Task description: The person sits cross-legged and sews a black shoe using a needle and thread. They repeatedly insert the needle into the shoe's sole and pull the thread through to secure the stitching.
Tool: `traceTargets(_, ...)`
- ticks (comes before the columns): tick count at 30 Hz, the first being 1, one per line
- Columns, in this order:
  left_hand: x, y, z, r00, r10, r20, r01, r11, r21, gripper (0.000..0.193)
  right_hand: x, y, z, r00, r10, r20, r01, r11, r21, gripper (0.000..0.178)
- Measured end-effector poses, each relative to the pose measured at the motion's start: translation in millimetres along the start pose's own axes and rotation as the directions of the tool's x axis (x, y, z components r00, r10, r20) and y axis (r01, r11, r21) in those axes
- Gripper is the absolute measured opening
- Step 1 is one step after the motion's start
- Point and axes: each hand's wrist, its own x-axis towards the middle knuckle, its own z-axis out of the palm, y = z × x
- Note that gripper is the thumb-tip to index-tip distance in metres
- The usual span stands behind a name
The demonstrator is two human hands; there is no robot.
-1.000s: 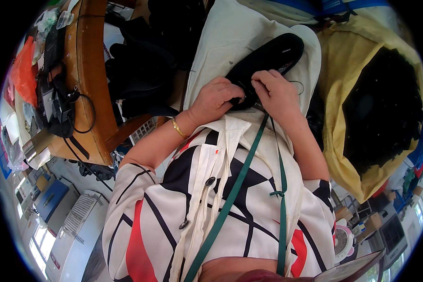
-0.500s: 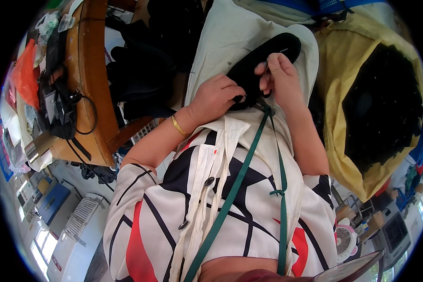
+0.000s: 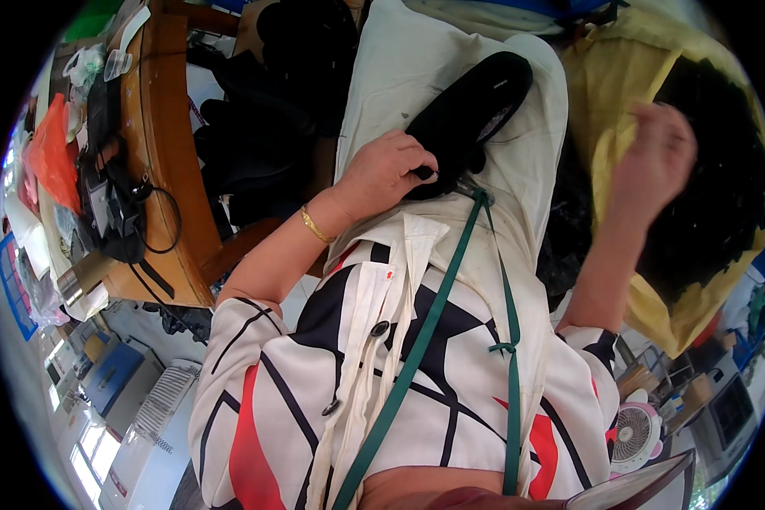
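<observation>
A long black shoe [image 3: 476,98] lies slanted across the white apron [image 3: 370,93] on my lap, its far end pointing up to the right. My left hand [image 3: 384,172] is closed in a pinch at the near left edge of the shoe, holding it there. Out to the right, my right hand [image 3: 657,157] is raised over the mouth of a yellow sack [image 3: 599,110]. Motion blurs its fingers, so I cannot tell whether they hold anything.
Black pieces [image 3: 697,221] fill the yellow sack. To the left stands a wooden table [image 3: 166,144] carrying a red plastic bag [image 3: 53,153] and clutter. More black items [image 3: 255,127] are piled between table and lap. A pink-and-white fan [image 3: 636,432] stands at lower right.
My right hand has left the shoe and swung right to above the yellow sack. My left hand keeps its pinch on the shoe, almost in the same place.
</observation>
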Motion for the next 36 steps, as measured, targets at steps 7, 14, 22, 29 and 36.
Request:
traceTargets(7, -2, 6, 2, 0.995, -0.066, -0.071, 0.062, 0.997, -0.047, 0.022, -109, 5, 41, 0.532, 0.499, 0.683, -0.369, 0.864, -0.343, 0.013)
traceTargets(14, -13, -2, 14, 0.978, -0.032, -0.205, 0.02, 0.998, -0.06, 0.03, -126, 1, 41, 0.474, 0.393, 0.788, -0.056, 0.907, -0.418, 0.019)
traceTargets(22, -14, -6, 17, 0.972, 0.002, -0.235, -0.017, 0.998, -0.063, 0.032, -126, 1, 41, 0.468, 0.352, 0.81, 0.015, 0.914, -0.406, 0.02)
traceTargets(29, -16, -9, 19, 0.97, 0.026, -0.243, -0.039, 0.998, -0.048, 0.033, -124, -1, 43, 0.465, 0.339, 0.818, 0.049, 0.913, -0.406, 0.021)
traceTargets(36, -16, -8, 18, 0.967, 0.042, -0.253, -0.052, 0.998, -0.034, 0.033, -123, 1, 44, 0.471, 0.305, 0.828, 0.079, 0.92, -0.384, 0.019)
